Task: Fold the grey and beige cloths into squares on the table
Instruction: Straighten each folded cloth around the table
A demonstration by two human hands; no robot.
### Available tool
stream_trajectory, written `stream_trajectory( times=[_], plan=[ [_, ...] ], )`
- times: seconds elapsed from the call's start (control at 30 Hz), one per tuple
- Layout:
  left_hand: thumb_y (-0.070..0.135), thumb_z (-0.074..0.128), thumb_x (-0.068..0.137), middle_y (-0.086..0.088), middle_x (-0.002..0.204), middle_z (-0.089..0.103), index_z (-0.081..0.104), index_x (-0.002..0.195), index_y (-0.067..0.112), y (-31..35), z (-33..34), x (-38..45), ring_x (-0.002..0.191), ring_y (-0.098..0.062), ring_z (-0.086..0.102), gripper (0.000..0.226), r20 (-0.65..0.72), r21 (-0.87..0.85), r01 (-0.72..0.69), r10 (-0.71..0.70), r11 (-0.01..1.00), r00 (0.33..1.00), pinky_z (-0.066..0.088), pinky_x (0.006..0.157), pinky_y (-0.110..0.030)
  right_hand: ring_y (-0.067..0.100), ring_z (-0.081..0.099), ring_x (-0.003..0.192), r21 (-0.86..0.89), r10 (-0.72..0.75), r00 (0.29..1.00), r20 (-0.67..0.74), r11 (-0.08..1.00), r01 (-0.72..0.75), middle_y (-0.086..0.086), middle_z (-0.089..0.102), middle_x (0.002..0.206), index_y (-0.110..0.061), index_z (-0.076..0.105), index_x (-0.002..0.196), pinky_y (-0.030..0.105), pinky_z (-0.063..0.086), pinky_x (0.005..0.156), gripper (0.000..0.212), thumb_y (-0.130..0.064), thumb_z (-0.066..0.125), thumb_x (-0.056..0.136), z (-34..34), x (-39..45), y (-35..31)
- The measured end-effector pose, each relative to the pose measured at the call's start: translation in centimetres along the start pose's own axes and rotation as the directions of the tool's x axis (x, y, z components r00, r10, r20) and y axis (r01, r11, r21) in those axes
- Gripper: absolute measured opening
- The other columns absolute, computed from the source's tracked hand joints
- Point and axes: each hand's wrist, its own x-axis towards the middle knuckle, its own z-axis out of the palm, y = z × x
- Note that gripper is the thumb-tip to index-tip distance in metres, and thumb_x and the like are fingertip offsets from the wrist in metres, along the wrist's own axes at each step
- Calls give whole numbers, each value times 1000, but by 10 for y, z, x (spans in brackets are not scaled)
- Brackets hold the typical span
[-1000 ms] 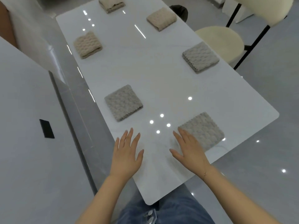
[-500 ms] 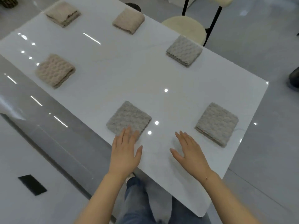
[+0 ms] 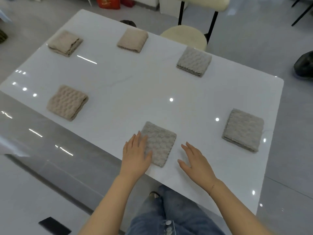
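My left hand (image 3: 135,158) lies flat with its fingers straight and slightly spread, the fingertips resting on the near left part of the nearest grey cloth (image 3: 160,143); nothing is gripped. My right hand (image 3: 194,161) is open too, fingers straight and a little apart, thumb out to the side, flat at the white table (image 3: 135,92) just beside that cloth at its 3 o'clock; I cannot tell whether the palm touches the surface. A thin bracelet (image 3: 213,186) sits on my right wrist.

The cloth between my hands is folded into a square and lies near the table's near edge. Counting outward, 2 more grey squares are on the table: one (image 3: 243,130) at 3 o'clock from the first, well apart, near the right edge, and one (image 3: 194,61) at 1 o'clock, near the far edge. The 3 beige cloths are folded as well: one (image 3: 67,102) at 9 o'clock from my left hand, near the left edge, one (image 3: 65,43) at 11 o'clock at the far left corner, and one (image 3: 133,40) at 12 o'clock along the far edge. All 6 lie apart from each other.

Beyond the far edge, at 1 o'clock, stands a chair (image 3: 186,35) with a cream round seat and black legs. A dark object (image 3: 304,65) sits on the floor at 2 o'clock. Below the table's near edge my blue jeans (image 3: 171,212) show.
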Motion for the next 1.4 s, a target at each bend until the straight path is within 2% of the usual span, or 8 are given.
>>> stream_trajectory(
  times=[0.5, 0.67, 0.83, 1.03, 1.1, 1.17, 1.27, 1.4],
  plan=[
    [40, 54, 90, -4, 136, 43, 40, 140, 21, 0, -14, 143, 124, -22, 40, 56, 446, 129, -443, 347, 887, 825, 34, 100, -33, 13, 25, 140, 271, 394, 917, 57, 878, -394, -2, 22, 155, -18, 23, 149, 22, 18, 112, 57, -36, 42, 99, 39, 14, -47],
    [47, 57, 84, -1, 123, 51, 50, 128, 23, -23, -14, 163, 115, -21, 45, 50, 494, 180, -528, 388, 830, 778, 37, 91, -32, 11, 39, 129, 606, 583, 813, -18, 652, -455, -6, 39, 138, -17, 36, 142, 23, 29, 107, 47, -29, 48, 97, 57, 18, -86],
    [48, 64, 81, 0, 102, 53, 67, 101, 16, -28, -21, 173, 100, -20, 50, 38, 477, 127, -550, 435, 825, 764, 40, 78, -28, 5, 56, 95, 775, 690, 724, -7, 462, -432, -2, 60, 115, -21, 60, 106, 14, 41, 76, 15, -25, 50, 95, 59, 32, -99],
    [22, 66, 79, 11, 88, 57, 62, 88, 19, -26, -51, 157, 82, -12, 51, 10, 239, -214, -614, 650, 760, 721, 36, 72, -24, 13, 47, 62, 915, 747, 617, 247, 30, -402, 4, 57, 74, 0, 72, 93, 22, 38, 57, 57, -46, 37, 98, 24, 42, -98],
    [15, 64, 78, 14, 83, 56, 61, 86, 20, -21, -64, 149, 76, -9, 50, 9, 107, -195, -706, 730, 681, 675, 39, 70, -26, 13, 43, 56, 926, 690, 662, 292, -31, -377, 4, 53, 69, 0, 72, 94, 22, 35, 52, 73, -58, 29, 96, 15, 44, -95],
    [12, 66, 77, 13, 86, 58, 61, 87, 20, -18, -71, 140, 76, -8, 48, 14, -9, -154, -783, 791, 603, 611, 39, 69, -24, 16, 51, 60, 917, 527, 754, 393, -287, -278, 9, 63, 78, 0, 69, 101, 24, 41, 56, 79, -67, 30, 90, 5, 47, -94],
    [9, 67, 75, 8, 97, 62, 63, 93, 18, -16, -75, 127, 87, -11, 52, 21, -77, -90, -865, 862, 494, 501, 36, 78, -20, 29, 63, 100, 806, 334, 869, 365, -581, -115, 18, 67, 115, -2, 62, 117, 36, 48, 93, 63, -56, 48, 89, -11, 57, -94],
    [29, 68, 82, 10, 115, 59, 62, 103, 23, -34, -66, 111, 108, -9, 53, 22, -30, -91, -871, 873, 483, 487, 36, 93, -26, 29, 60, 116, 839, 380, 893, 241, -544, 5, 17, 63, 124, -2, 54, 130, 37, 50, 96, 46, -24, 58, 91, -14, 73, -95]
  ],
)
